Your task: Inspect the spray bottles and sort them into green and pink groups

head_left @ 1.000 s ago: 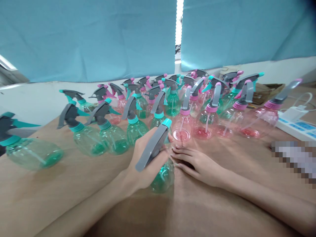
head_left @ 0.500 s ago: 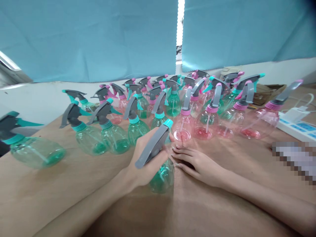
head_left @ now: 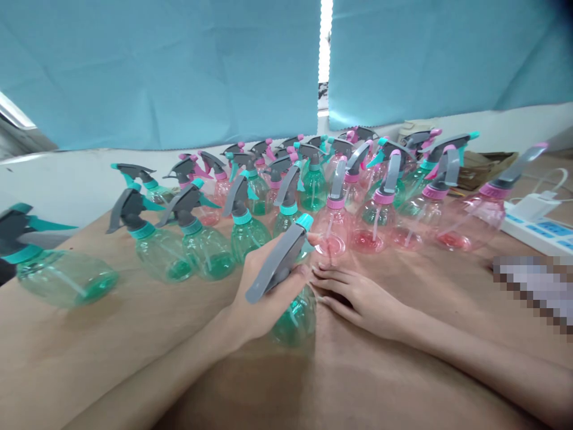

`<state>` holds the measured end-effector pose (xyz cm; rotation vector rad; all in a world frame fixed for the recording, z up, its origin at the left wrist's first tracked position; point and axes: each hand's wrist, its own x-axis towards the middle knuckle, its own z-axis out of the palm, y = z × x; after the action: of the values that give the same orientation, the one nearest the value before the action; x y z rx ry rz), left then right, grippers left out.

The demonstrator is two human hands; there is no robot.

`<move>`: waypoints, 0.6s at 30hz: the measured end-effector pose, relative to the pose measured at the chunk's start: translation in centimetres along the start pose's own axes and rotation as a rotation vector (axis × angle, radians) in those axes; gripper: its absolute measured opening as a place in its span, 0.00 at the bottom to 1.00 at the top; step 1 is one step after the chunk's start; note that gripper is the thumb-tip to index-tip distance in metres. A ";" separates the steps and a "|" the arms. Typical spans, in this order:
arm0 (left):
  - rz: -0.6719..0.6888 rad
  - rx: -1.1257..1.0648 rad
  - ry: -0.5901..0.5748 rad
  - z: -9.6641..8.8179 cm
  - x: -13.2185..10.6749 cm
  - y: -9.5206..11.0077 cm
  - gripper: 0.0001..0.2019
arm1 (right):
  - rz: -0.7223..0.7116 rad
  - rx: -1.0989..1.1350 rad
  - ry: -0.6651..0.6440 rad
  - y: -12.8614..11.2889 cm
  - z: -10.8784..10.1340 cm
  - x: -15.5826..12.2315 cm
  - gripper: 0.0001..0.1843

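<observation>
My left hand [head_left: 264, 283] is wrapped around the neck of a green spray bottle [head_left: 293, 319], below its grey trigger head [head_left: 280, 263] with a turquoise nozzle. The bottle's see-through body shows beneath my fingers, tilted slightly, and part of it is hidden by the hand. On the wooden table lies my right hand [head_left: 358, 295], palm down and fingers stretched toward the bottle; it holds nothing. Just beyond my hands stand a green spray bottle [head_left: 253, 230] and a pink spray bottle [head_left: 331, 230].
Several more green and pink spray bottles crowd the back of the table [head_left: 385, 370]. One green bottle [head_left: 67, 278] stands apart at far left. A white power strip [head_left: 541, 230] with a plugged-in charger and a pixelated object [head_left: 537, 286] lie at right. Blue curtains [head_left: 179, 71] hang behind.
The bottle in my left hand has risen very slightly, the hand still around its neck. My right hand rests in the same place.
</observation>
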<state>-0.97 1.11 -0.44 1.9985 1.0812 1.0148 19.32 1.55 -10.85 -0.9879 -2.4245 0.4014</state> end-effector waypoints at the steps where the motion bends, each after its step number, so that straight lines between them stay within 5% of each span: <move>1: -0.004 -0.008 -0.004 0.0 0.0 0.0 0.13 | 0.001 0.004 0.006 0.0 0.0 0.0 0.19; 18: 0.044 0.034 -0.007 -0.1 0.0 0.1 0.15 | -0.029 -0.004 -0.001 0.1 0.0 0.0 0.19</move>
<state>-1.00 1.10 -0.30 2.0597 1.0616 1.0180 19.42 1.64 -10.89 -0.9531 -2.4382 0.3869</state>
